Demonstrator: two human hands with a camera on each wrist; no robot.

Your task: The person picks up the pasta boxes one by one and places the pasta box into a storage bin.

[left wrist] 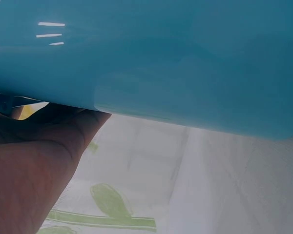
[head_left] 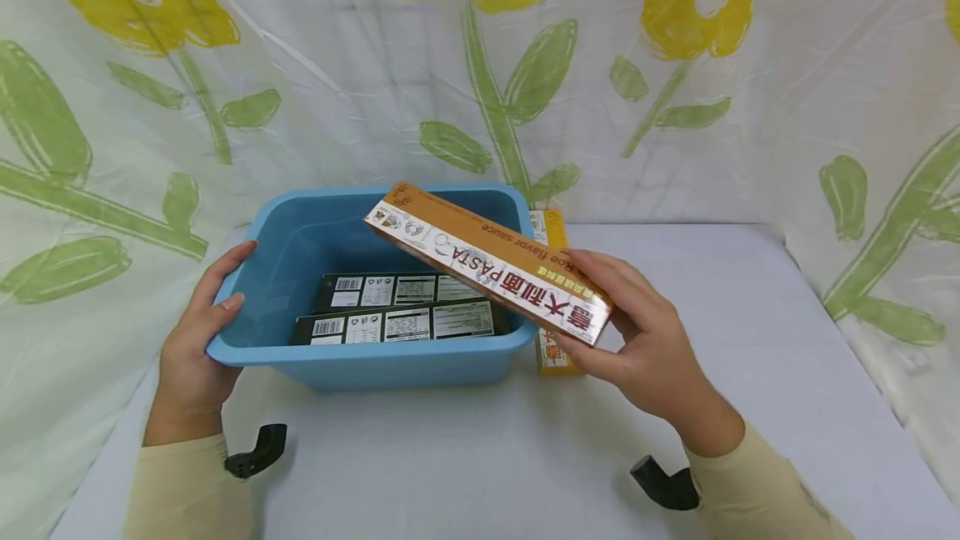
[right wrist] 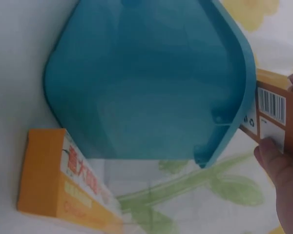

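Note:
A blue plastic tub (head_left: 390, 373) stands on the table with two black boxes (head_left: 461, 321) lying inside, printed side up. At its left end my left hand (head_left: 197, 348) grips the rim; in the left wrist view the hand (left wrist: 44, 151) is under the tub's edge. My right hand (head_left: 652, 348) holds a brown and white pasta box (head_left: 480, 252) by its right end. This box is tilted over the tub's right side, its far end above the opening. In the right wrist view, the thumb and fingers pinch the box end with the barcode (right wrist: 272, 106).
Just right of the tub lies a yellow-orange box (head_left: 557, 229), partly hidden by the held box; the right wrist view shows its end (right wrist: 41, 175). A white curtain (head_left: 345, 107) with painted flowers hangs behind the white tabletop (head_left: 750, 315).

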